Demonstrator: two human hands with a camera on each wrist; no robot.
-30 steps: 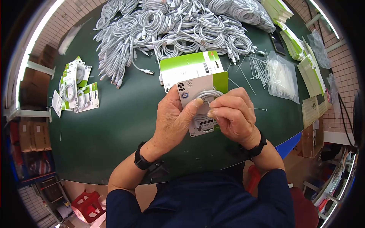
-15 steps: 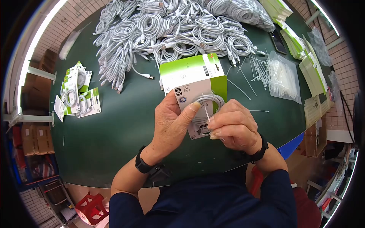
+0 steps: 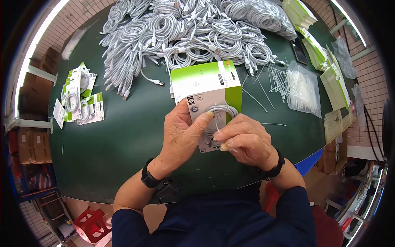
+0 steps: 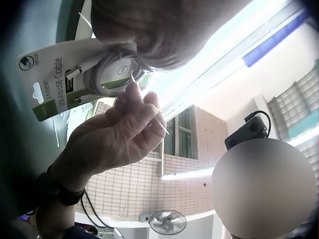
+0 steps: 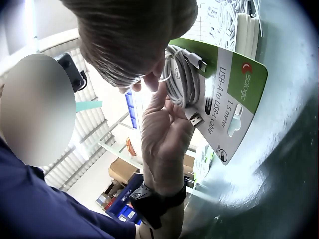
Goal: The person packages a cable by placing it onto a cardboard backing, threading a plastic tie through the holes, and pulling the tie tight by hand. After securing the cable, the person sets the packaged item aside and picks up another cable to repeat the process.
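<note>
In the head view, my left hand [image 3: 179, 138] grips a white and green packaging card [image 3: 234, 96], its thumb pressing on a coiled white USB cable [image 3: 227, 109] that lies against the card. My right hand [image 3: 249, 140], just right of the coil, pinches the end of a thin white cable tie [image 3: 217, 126] that runs from the coil. In the right wrist view, the cable's USB-A plug [image 5: 195, 119] and USB-C plug [image 5: 201, 65] lie against the printed face of the card. The left wrist view shows the tie's tail poking out past the right fingers.
Behind the card stands a stack of similar cards [image 3: 195, 76]. A large heap of coiled cables [image 3: 189, 33] fills the far side. Loose ties lie beside a bag of cable ties [image 3: 304, 90] at right. Carded cables [image 3: 73, 96] are piled at left; flat cards [image 3: 335, 84] line the right edge.
My right hand has drawn down and away from the coil, with the tie pulled into view between. The held card has shifted slightly down and left with my left hand.
</note>
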